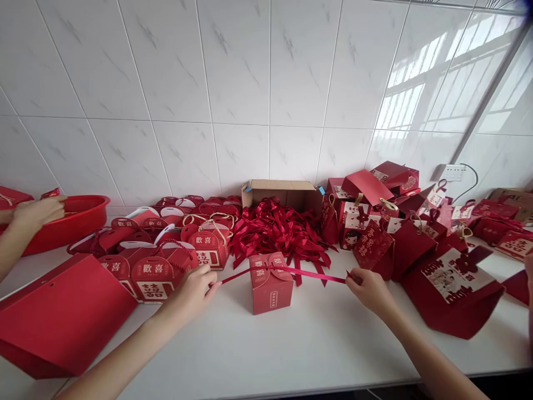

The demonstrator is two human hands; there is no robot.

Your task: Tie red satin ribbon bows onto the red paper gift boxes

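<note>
Forearms (pixel 129 345) up close, and left hand (pixel 199 286) and right hand (pixel 367 286) each pinch red ribbon (pixel 316 274) stretched across a little box (pixel 266 294).

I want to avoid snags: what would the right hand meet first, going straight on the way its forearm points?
Probably the pile of red ribbons: the right hand points forward and inward, toward the pile's near right edge, though depth is hard to judge.
</note>
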